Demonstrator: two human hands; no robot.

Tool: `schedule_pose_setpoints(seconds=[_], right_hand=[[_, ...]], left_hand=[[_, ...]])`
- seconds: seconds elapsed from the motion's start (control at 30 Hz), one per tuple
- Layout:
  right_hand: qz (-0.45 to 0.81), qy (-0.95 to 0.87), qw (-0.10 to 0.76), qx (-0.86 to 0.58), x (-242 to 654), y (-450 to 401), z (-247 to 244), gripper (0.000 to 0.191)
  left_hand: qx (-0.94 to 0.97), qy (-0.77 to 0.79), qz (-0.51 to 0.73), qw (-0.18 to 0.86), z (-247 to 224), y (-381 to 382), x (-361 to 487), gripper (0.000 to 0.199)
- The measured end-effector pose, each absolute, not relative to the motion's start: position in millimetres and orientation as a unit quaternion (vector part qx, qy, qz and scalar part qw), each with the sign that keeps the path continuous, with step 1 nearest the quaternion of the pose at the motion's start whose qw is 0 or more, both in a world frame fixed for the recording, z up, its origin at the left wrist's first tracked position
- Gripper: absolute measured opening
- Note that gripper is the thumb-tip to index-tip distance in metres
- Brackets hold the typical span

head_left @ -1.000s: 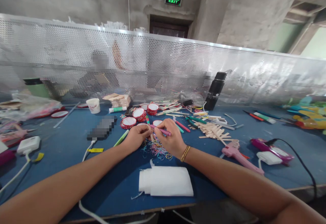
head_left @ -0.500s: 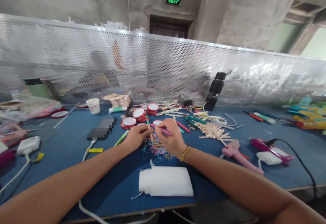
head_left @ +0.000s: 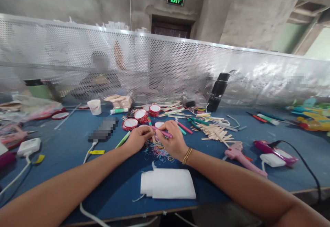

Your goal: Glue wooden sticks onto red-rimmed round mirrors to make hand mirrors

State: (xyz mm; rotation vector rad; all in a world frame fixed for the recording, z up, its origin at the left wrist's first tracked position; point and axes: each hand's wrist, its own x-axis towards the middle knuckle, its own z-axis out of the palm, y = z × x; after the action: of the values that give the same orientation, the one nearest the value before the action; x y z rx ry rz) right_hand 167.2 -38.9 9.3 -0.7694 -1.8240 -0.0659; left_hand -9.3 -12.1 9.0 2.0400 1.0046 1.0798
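My left hand (head_left: pixel 137 138) pinches a wooden craft stick (head_left: pixel 149 120) whose upper end is coloured green and red. Closed around a pink-purple marker (head_left: pixel 165 134), my right hand (head_left: pixel 174 138) wears a gold bracelet at the wrist. The marker's tip end meets the stick, and fingers partly hide where they touch. Below both hands lies a loose pile of coloured rubber bands (head_left: pixel 162 151). A green marker (head_left: pixel 123 139) rests beside my left hand.
Red-edged tape rolls (head_left: pixel 141 114) sit behind my hands. Plain craft sticks (head_left: pixel 218 131) and a pink glue gun (head_left: pixel 244 159) lie to the right. A phone (head_left: pixel 103 130) is at left, a white pouch (head_left: pixel 172 183) in front, and a black bottle (head_left: pixel 218 92) behind.
My right hand and the marker have shifted very slightly left along the stick. My left hand and the stick stay in place.
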Motion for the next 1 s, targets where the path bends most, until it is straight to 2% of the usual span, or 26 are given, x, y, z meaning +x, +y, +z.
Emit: schedule_pose_setpoints(seconds=[0.27,1.0], right_hand=[[-0.043,-0.749,0.569,-0.337,166.6,-40.1,11.5,0.013],[-0.052,-0.764,0.554,-0.326,166.3,-41.8,10.0,0.011]], left_hand=[[0.775,0.389,0.397,0.301,12.3,-13.4,-10.7,0.040],[0.770,0.379,0.406,0.314,10.2,-11.5,-10.5,0.037]])
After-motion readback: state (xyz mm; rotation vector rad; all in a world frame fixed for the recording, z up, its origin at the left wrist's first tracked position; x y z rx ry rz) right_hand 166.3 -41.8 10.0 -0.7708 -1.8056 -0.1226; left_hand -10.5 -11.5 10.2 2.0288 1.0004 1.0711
